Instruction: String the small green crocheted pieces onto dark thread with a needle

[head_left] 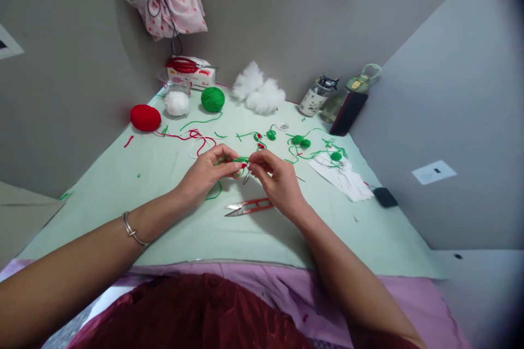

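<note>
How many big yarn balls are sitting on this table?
3: the red ball at left, the white ball right of it, and the green ball right of the white. No others that size show.

The left hand (210, 169) is pinching a small red-and-white piece (244, 165) with green yarn (221, 190), the right hand (279, 181) is poising right beside it, and red-handled snips (246, 207) are lying nearby on the worktop (184, 240).
</note>
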The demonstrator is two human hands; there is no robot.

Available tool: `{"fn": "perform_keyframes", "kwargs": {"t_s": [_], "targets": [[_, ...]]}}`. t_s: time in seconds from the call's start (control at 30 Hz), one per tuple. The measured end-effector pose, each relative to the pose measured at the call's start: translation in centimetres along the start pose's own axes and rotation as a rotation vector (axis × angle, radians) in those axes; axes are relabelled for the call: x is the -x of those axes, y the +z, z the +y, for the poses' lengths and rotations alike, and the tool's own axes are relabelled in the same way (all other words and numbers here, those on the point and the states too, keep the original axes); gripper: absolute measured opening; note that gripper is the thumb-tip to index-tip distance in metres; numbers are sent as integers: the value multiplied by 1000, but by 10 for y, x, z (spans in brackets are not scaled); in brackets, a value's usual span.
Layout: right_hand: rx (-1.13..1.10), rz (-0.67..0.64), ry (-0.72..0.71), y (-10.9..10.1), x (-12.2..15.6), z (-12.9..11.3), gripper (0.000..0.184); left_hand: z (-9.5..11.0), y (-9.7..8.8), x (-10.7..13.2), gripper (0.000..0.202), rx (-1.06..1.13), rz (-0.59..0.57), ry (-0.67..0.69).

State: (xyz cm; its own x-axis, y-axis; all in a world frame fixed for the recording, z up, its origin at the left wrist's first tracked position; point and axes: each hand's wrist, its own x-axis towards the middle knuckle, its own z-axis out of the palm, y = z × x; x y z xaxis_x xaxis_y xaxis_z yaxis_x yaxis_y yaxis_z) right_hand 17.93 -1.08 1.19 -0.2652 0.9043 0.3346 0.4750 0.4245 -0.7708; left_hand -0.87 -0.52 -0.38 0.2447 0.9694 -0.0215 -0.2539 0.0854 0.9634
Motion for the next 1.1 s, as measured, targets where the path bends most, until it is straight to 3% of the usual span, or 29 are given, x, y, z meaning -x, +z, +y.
{"fn": "perform_keyframes", "kwargs": {"t_s": [0.13, 0.27, 0.37, 0.6, 0.7, 0.8, 0.87, 1.03, 1.1], "targets": [[87, 10, -57, 0, 1, 1, 12, 0, -1, 0, 22, -71, 19, 36], [-19, -28, -12, 0, 1, -2, 6, 2, 1, 1, 21, -153, 6, 52], [-44, -28, -77, 2, 2, -3, 3, 6, 4, 3, 22, -217, -6, 89], [254, 46, -236, 1, 6, -10, 16, 7, 7, 3, 17, -342, -4, 102], [7, 172, -224, -8, 6, -22, 12, 6, 4, 0, 15, -386, 24, 114], [-357, 119, -38, -27, 3, -29, 19, 8, -2, -3, 15, -394, 59, 93], [-483, 99, 35, -44, 0, -26, 26, 9, -6, -5, 16, -368, 68, 75], [-523, 477, -124, -84, -11, -10, 27, 10, -13, -9, 17, -314, 56, 50], [-541, 552, -158, -89, -13, -5, 24, 9, -13, -10, 18, -275, 47, 43]]}}
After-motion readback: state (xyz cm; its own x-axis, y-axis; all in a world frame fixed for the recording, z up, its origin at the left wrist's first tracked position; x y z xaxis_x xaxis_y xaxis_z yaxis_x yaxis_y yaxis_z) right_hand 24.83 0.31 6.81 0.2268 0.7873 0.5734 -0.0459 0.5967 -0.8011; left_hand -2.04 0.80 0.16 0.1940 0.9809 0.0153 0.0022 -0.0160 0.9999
